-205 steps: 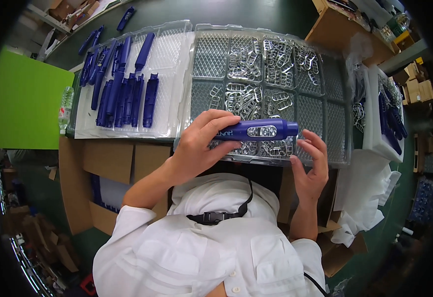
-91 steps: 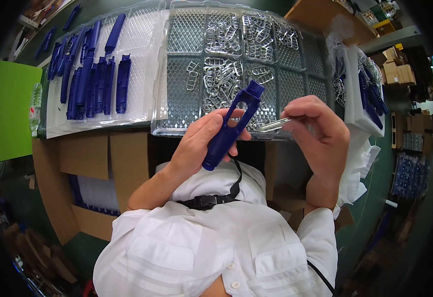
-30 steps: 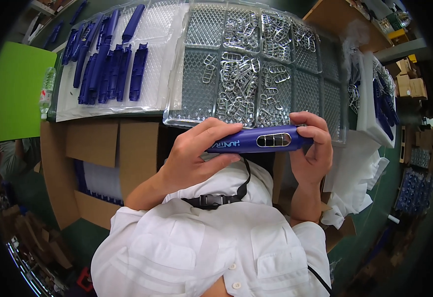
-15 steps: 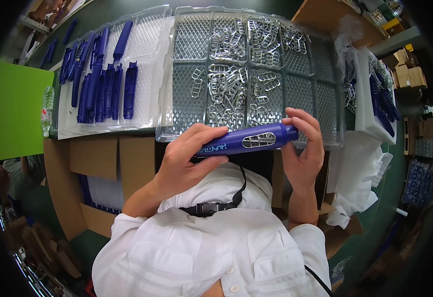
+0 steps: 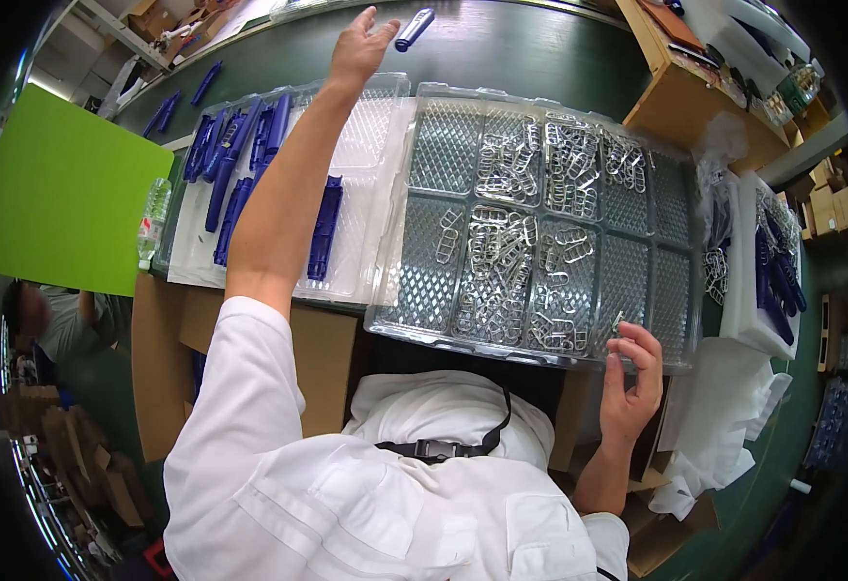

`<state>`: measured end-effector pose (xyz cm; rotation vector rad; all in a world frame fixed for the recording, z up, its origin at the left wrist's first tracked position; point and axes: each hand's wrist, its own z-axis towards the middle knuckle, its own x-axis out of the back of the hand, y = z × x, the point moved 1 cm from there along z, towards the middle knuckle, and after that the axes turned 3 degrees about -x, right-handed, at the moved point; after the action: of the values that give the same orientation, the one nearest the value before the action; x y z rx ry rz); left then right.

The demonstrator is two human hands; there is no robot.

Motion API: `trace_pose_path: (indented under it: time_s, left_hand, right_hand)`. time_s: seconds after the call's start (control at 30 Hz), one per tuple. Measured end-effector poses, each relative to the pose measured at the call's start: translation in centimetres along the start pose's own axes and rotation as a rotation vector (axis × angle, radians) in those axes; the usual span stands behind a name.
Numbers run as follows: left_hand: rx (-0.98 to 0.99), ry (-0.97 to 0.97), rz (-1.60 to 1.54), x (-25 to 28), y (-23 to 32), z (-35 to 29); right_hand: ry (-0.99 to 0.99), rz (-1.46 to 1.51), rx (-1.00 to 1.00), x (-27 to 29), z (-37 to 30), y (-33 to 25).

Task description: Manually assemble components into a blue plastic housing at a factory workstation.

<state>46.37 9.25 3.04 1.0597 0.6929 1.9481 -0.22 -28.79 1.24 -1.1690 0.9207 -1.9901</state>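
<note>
My left arm stretches far forward over the blue plastic parts, and my left hand is at the far side of the table with its fingers spread. Just right of those fingertips, apart from them, is a blue cylindrical casing. By the near right edge of the clear compartment tray, my right hand has its fingers curled toward the thumb. A small shiny metal piece shows at its fingertips, too small to make out fully. Wire-like metal links lie heaped in several tray compartments.
Blue half-shells lie in a clear tray at left, beside a plastic bottle and a green panel. A white foam box with blue parts and links stands right. A cardboard box is below the table edge.
My left hand has gone from the near edge to the far side of the table and let go of the blue casing. My right hand has come off it and moved lower right.
</note>
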Motion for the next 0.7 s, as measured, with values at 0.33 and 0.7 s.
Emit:
trace_pose_path:
  time_s: [0.33,0.7]
  left_hand:
    - [0.073,0.588,-0.188,29.1,4.9,-29.4]
    - [1.081,0.930,-0.422,43.7,-12.5,-61.1]
  right_hand:
    - [-0.162,-0.186,0.006,-1.4,0.7,0.5]
    - [-0.505,-0.783,0.531,-9.9,18.3,4.9]
